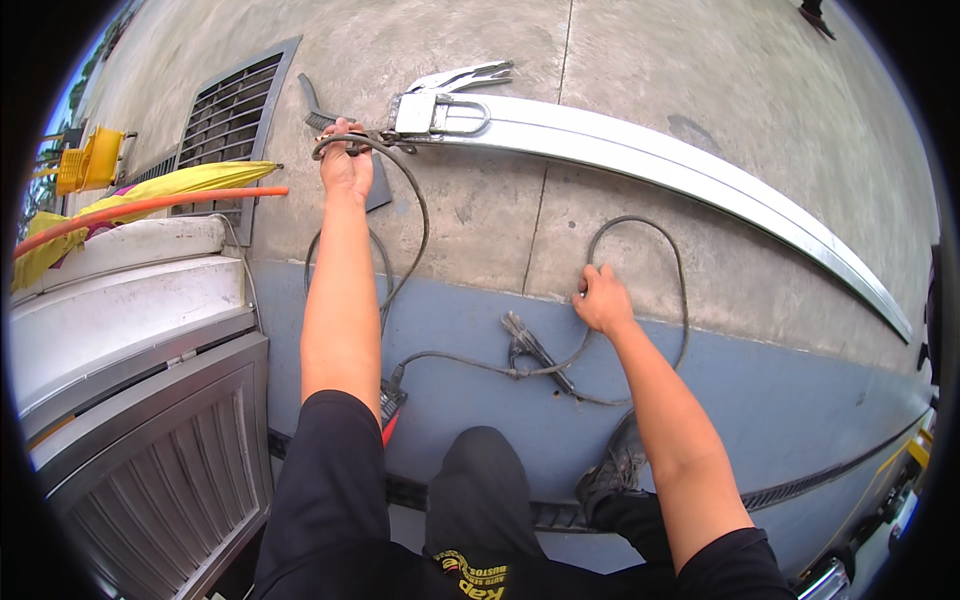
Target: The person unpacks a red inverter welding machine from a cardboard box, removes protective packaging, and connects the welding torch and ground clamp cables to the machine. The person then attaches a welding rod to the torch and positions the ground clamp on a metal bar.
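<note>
My left hand (347,165) grips a looped dark cable (420,225) beside the left end of a long silver metal rail (640,150), near a dark metal fitting; whether it holds that too is unclear. My right hand (603,298) is closed on the cable lower right, over the edge between concrete and blue-painted floor. A black handled tool (540,355) lies on the blue strip with cable around it. Silver locking pliers (455,76) lie behind the rail's end, and a wire brush (315,105) lies left of them. A red-and-black device (392,405) is partly hidden by my left arm.
At left are a metal grate (225,110), yellow cloth (200,175), an orange hose (150,208), a yellow container (90,160) and a white structure with a metal panel (150,440). My knee and shoe are below. Another person's foot (815,20) shows at upper right.
</note>
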Available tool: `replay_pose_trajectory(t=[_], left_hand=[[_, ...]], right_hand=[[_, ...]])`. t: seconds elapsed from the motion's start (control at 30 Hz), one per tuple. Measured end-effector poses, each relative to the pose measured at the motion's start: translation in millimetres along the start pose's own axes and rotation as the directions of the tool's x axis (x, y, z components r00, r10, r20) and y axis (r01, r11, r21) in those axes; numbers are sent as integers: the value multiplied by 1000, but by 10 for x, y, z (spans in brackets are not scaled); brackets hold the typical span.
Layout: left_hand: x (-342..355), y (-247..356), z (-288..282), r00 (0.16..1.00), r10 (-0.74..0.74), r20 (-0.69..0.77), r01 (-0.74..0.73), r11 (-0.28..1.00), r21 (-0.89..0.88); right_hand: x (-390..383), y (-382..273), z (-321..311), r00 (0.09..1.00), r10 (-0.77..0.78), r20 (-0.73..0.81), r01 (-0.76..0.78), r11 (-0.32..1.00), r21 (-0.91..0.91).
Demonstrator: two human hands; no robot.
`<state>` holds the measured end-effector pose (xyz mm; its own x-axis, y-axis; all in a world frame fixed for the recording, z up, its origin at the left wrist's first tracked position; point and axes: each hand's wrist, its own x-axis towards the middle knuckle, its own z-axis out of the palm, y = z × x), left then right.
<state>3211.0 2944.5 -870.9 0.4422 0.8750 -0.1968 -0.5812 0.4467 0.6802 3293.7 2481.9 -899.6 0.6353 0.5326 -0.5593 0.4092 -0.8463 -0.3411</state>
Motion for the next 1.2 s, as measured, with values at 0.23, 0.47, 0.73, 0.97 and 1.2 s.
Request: replay_pose_trajectory(t=[0.23, 0.47, 0.73, 0.97, 1.2], left_hand=[[102, -22, 2, 997, 72, -15, -73, 997, -30], [254, 6, 89, 1000, 7, 9, -8, 994, 106], [416, 28, 100, 999, -40, -34, 45, 985, 169], [312, 61, 83, 996, -86, 7, 83, 972, 220], [168, 55, -9, 986, -163, -30, 164, 930, 328]], right_hand=[[-13, 19, 18, 999, -26, -47, 27, 1000, 10], [-24, -26, -28, 1000, 17, 19, -17, 1000, 3], [-44, -72, 6, 1000, -4, -27, 4, 1000, -9], [1, -84, -65, 999, 17, 49, -15, 999, -47], [-14, -30, -56, 999, -4, 48, 5, 1000, -15]])
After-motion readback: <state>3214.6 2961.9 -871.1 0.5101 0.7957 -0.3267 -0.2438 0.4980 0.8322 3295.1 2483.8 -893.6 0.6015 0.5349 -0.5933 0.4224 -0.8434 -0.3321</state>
